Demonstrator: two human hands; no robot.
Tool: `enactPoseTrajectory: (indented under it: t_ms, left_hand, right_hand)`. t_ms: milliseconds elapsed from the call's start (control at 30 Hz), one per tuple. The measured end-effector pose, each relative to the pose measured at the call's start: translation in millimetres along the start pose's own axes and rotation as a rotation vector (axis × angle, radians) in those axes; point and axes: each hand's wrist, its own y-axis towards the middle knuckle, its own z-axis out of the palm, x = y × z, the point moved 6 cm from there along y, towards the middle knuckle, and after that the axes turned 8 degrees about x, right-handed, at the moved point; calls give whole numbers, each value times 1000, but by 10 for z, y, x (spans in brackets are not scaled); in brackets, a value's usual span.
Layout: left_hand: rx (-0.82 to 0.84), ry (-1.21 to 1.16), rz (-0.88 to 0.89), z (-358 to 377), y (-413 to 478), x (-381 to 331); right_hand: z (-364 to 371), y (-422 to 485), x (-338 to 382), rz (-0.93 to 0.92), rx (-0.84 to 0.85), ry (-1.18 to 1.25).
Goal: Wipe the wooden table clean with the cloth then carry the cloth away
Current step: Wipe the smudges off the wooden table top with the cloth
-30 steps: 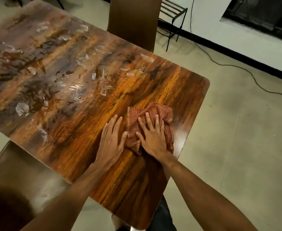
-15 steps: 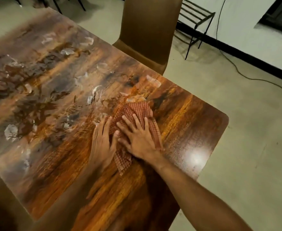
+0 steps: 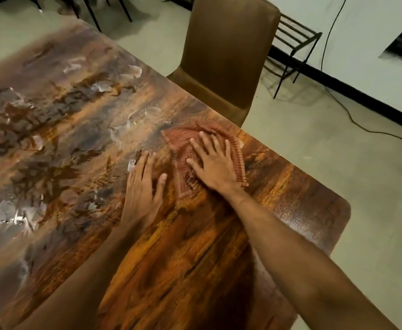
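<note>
A red checked cloth lies crumpled flat on the wooden table, near the far edge in front of a chair. My right hand presses flat on the cloth with fingers spread. My left hand rests flat on the bare wood just left of the cloth, not touching it. Pale wet smears and patches cover the table's left half; the wood around and behind my hands looks glossy.
A brown padded chair stands against the table's far edge. A black wire rack and a black cable lie on the floor to the right, by the white wall. Dark chair legs show at the top left.
My right hand has slid the cloth from the near right corner across the table to the far edge by the chair. My left hand moved along beside it.
</note>
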Motion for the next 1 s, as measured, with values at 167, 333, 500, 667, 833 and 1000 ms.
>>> enactPoseTrajectory:
  t_ms: [167, 333, 500, 667, 833, 1000]
  left_hand:
    - [29, 50, -5, -58, 289, -88]
    - [50, 56, 6, -2, 360, -374]
    - [76, 17, 115, 142, 195, -793]
    - [115, -32, 239, 470, 58, -1169]
    - [170, -45, 318, 665, -116, -1415]
    - [189, -40, 359, 624, -188, -1362]
  right_hand:
    - [-25, 83, 27, 47, -48, 14]
    - [-36, -211, -426, 61, -74, 56]
    - [91, -1592, -1444, 475, -184, 158]
    - [227, -2173, -1733, 696, -224, 228]
    - [281, -2541, -1750, 798, -273, 275]
    - [263, -2382, -1611, 878, -198, 277]
